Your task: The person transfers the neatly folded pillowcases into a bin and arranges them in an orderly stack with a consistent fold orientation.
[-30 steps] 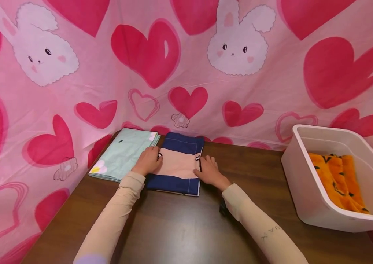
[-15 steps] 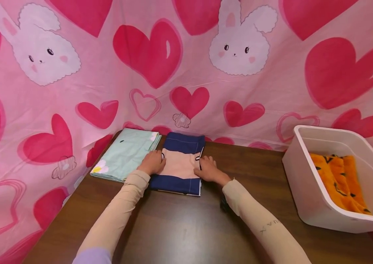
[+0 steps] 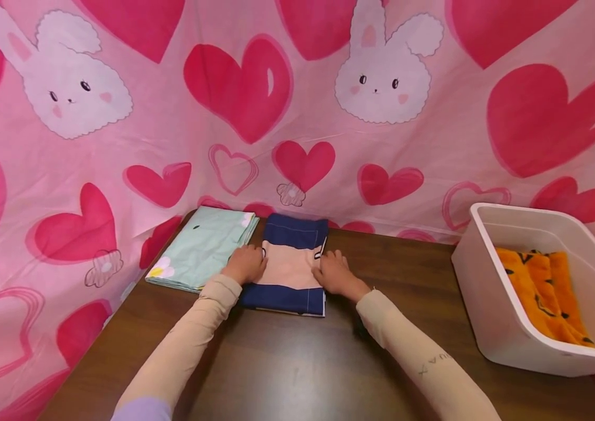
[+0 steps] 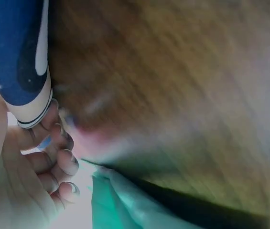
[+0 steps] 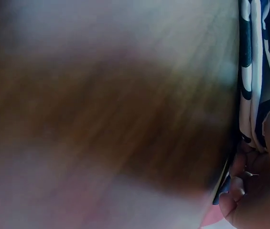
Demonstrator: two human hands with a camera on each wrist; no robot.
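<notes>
Navy-and-pink folded cloth (image 3: 291,266), mid-frame; left hand (image 3: 246,264), right hand (image 3: 335,273) pinch opposite edges, nearly closed; uneven pull could skew layers.

Navy-and-peach cloth (image 3: 291,266): we see it folded into a flat rectangle on the table (image 3: 287,371).
Side edges: our left hand (image 3: 245,264) grips one, our right hand (image 3: 337,273) the other.

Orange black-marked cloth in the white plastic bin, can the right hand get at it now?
Probably yes, once the right hand leaves the folded navy-and-pink cloth: the bin is open-topped, and nothing visible covers the orange cloth.
</notes>
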